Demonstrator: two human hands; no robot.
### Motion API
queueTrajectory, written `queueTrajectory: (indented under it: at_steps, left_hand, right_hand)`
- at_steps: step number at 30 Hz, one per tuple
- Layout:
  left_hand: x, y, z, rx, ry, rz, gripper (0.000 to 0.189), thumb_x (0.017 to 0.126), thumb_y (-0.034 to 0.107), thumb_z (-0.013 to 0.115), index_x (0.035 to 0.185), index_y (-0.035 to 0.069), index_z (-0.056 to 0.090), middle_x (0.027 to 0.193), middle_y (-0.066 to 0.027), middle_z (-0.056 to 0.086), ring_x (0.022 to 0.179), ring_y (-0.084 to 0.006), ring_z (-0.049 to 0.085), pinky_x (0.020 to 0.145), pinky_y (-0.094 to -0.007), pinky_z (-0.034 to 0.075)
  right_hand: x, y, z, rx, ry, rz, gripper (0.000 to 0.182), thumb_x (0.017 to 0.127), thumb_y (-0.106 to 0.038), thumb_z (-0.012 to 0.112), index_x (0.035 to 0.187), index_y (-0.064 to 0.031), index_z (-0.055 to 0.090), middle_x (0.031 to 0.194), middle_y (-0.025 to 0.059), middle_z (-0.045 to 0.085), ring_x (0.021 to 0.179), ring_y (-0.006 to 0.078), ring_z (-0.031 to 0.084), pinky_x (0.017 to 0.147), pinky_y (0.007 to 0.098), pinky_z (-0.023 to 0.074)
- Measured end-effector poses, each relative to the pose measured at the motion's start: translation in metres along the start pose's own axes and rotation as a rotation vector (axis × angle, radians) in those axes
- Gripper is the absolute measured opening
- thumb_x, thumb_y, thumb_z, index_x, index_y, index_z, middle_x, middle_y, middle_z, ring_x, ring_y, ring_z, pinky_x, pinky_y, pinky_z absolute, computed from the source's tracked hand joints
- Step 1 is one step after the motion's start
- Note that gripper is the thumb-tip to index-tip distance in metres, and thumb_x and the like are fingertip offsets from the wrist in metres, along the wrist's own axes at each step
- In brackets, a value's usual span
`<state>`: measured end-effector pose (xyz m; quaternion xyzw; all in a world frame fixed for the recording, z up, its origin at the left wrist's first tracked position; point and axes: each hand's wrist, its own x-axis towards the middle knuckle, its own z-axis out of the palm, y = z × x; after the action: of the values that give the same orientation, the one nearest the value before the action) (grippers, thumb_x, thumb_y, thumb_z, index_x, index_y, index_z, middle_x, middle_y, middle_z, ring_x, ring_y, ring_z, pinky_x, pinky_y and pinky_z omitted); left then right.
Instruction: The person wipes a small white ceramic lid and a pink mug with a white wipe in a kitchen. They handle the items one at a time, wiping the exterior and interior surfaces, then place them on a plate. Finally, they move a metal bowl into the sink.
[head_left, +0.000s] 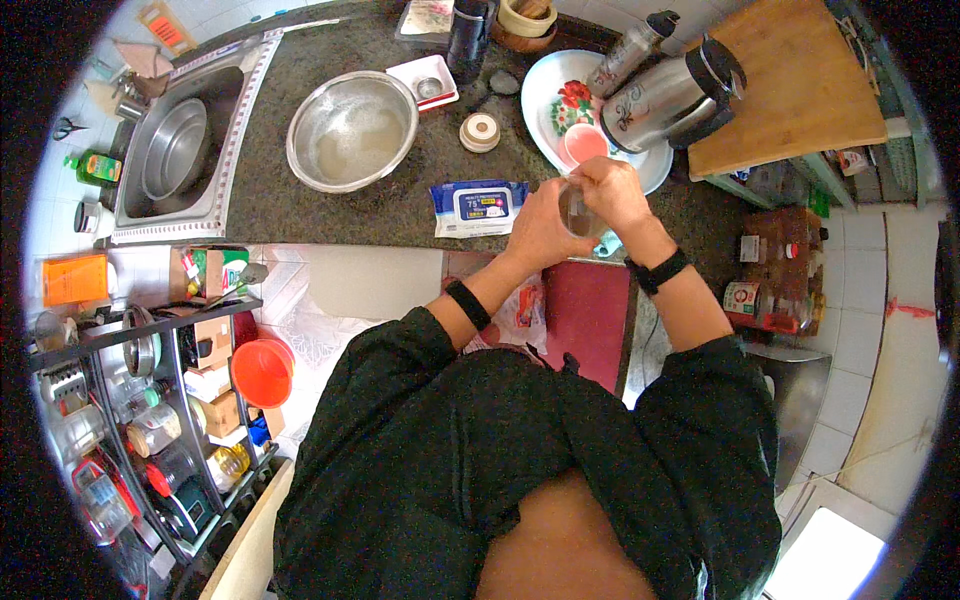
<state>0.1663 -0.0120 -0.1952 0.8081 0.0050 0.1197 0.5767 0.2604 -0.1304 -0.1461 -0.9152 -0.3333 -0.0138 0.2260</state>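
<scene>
My left hand (541, 227) is wrapped around the side of a clear container (579, 210), just above the counter's front edge. My right hand (613, 193) grips the container's rim from the other side. A bit of teal cloth (608, 244) shows under the hands. Just left of them lies a blue and white pack of wet wipes (484, 210). Behind the hands, a floral enamel basin (546, 112) holds a pink cup (584, 144), a steel vacuum jug (652, 109) and a steel flask (628, 56). A round lidded jar (479, 132) stands left of the basin.
A steel bowl (352, 131) with cloudy liquid or powder stands on the counter (259, 150), beside a white and red tray (442, 71). Left is a sink (234, 97) with metal bowls. A wooden board (795, 90) is at right. Below left are a rack (165, 322) and red bucket (262, 373).
</scene>
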Motion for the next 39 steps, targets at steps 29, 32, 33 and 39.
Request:
queueTrajectory:
  at_steps: [29,32,33,39]
  left_hand:
    - [0.002,0.001,0.003,-0.027,-0.003,0.04,0.075,0.053,0.028,0.082,0.111,0.0,0.044,0.104,-0.0192,0.055,0.098,-0.035,0.057,0.083,-0.0401,0.046]
    - [0.001,0.009,0.0,-0.05,-0.051,-0.037,0.074,0.053,0.028,0.082,0.111,-0.001,0.045,0.104,-0.0189,0.055,0.098,-0.0343,0.057,0.084,-0.0392,0.046]
    - [0.001,0.01,-0.003,-0.052,-0.066,-0.058,0.074,0.053,0.028,0.082,0.111,-0.001,0.045,0.104,-0.0189,0.055,0.098,-0.0343,0.057,0.084,-0.0392,0.046]
    - [0.001,0.003,0.002,-0.046,-0.013,-0.002,0.074,0.053,0.027,0.081,0.112,-0.001,0.045,0.105,-0.0194,0.055,0.1,-0.0345,0.056,0.084,-0.0392,0.046]
  right_hand:
    - [-0.042,-0.013,-0.029,0.024,0.291,0.22,0.008,0.076,-0.009,0.063,0.084,-0.006,0.063,0.078,0.0129,0.066,0.073,0.0336,0.064,0.065,0.0413,0.0515]
    - [-0.04,-0.022,-0.013,-0.022,0.315,-0.135,0.013,0.071,-0.004,0.06,0.082,-0.0072,0.065,0.088,0.0093,0.062,0.084,0.0317,0.06,0.071,0.0388,0.0498]
    - [-0.038,-0.022,-0.007,-0.055,0.257,-0.186,0.015,0.07,-0.004,0.06,0.083,-0.0077,0.066,0.091,0.0083,0.061,0.087,0.0312,0.058,0.074,0.0389,0.0487]
    - [-0.046,-0.031,-0.024,-0.28,-0.036,-0.174,0.029,0.066,-0.013,0.065,0.095,-0.0154,0.068,0.095,0.0023,0.06,0.095,0.0232,0.056,0.086,0.0391,0.0372]
